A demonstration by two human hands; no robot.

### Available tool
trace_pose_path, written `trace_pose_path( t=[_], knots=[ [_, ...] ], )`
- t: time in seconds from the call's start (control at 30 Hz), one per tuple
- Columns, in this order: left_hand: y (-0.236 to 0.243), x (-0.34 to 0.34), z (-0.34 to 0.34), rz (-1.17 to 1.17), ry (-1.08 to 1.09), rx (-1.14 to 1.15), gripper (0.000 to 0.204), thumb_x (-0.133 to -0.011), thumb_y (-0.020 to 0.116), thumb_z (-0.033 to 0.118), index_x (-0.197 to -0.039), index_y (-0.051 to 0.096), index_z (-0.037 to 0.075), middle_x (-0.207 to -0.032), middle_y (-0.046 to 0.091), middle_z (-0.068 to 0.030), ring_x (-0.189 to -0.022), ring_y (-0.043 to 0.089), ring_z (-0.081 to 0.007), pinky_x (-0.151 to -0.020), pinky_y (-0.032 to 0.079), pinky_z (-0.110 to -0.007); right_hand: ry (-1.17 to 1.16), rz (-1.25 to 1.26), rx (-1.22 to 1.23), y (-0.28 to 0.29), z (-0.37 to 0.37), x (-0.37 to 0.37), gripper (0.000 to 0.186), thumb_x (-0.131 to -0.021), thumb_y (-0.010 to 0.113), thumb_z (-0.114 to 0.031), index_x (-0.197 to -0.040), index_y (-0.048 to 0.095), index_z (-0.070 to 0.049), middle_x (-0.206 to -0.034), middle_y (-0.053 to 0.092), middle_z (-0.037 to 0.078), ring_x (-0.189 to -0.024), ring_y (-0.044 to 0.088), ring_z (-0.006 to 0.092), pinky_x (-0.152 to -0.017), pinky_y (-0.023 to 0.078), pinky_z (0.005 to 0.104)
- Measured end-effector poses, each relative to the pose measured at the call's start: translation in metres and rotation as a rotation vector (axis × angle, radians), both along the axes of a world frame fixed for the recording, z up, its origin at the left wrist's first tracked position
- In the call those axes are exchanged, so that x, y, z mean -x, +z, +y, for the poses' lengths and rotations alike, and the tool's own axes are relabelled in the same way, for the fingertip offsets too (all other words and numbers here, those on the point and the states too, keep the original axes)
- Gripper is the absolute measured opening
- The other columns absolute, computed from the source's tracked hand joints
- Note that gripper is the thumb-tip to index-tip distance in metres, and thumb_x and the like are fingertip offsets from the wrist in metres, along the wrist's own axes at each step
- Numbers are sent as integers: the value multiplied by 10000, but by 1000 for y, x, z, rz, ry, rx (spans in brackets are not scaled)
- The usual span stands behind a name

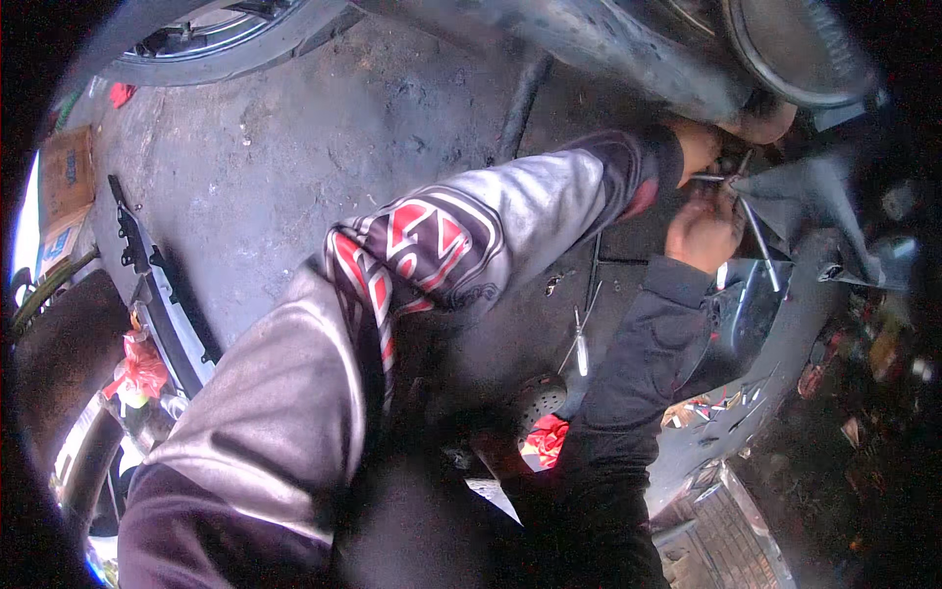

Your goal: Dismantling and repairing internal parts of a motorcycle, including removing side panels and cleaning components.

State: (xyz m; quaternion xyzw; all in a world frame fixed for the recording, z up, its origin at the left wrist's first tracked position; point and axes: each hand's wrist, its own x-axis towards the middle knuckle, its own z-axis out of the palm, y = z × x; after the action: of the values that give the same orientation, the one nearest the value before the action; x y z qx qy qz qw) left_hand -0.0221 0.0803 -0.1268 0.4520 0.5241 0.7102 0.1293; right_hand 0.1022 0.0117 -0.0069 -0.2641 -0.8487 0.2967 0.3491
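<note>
My left hand (699, 147), at the end of the grey and white sleeve, reaches in beneath a rounded engine part (800, 49) at the upper right. Its fingers are partly hidden against the dark parts there. Just nearer is my right hand (703, 236), in the dark sleeve, with its fingers curled at a metal wrench (758, 243) whose thin rods meet near the fingertips. One rod slants down to the right, and another points toward my left hand. A grey bent panel (814, 191) lies to the right of both hands.
A wheel (221, 61) stands at the far left. On the floor lie a screwdriver (582, 353) and a long dark panel (162, 285). Near my right forearm are a perforated shoe (540, 398) and a red cloth (547, 439). A cardboard box (67, 177) stands at the left edge.
</note>
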Motion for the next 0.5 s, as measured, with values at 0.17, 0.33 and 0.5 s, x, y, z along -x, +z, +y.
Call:
trace_pose_path(
  t=[0.17, 0.33, 0.5],
  knots=[
    [37, -11, -22, -261, 127, 186, 374, -648, 721, 110, -1021, 693, 91, -1027, 660, -176, -992, 624, -335, -882, 481, -404, -95, 216, 405, -5, 18, -14, 171, -920, 534, -85, -1018, 593, 43, -974, 627, 132, -867, 612, 190, -714, 511, 279],
    [37, 17, -47, -278, 105, -15, 282, -779, 592, 88, -1049, 674, 82, -1002, 661, -172, -1003, 619, -334, -859, 492, -408, -87, 599, 918, 7, -20, 32, 129, -845, 548, -44, -968, 548, -7, -841, 602, 95, -683, 569, 172, -561, 471, 243],
    [87, -4, -78, 344, 73, 247, 265, -673, 619, 42, -927, 689, 11, -909, 670, -183, -889, 626, -335, -765, 497, -404, -75, 591, 856, 12, 3, 0, 157, -833, 567, -25, -988, 556, -3, -844, 607, 99, -682, 575, 174, -583, 477, 246]
  ],
)
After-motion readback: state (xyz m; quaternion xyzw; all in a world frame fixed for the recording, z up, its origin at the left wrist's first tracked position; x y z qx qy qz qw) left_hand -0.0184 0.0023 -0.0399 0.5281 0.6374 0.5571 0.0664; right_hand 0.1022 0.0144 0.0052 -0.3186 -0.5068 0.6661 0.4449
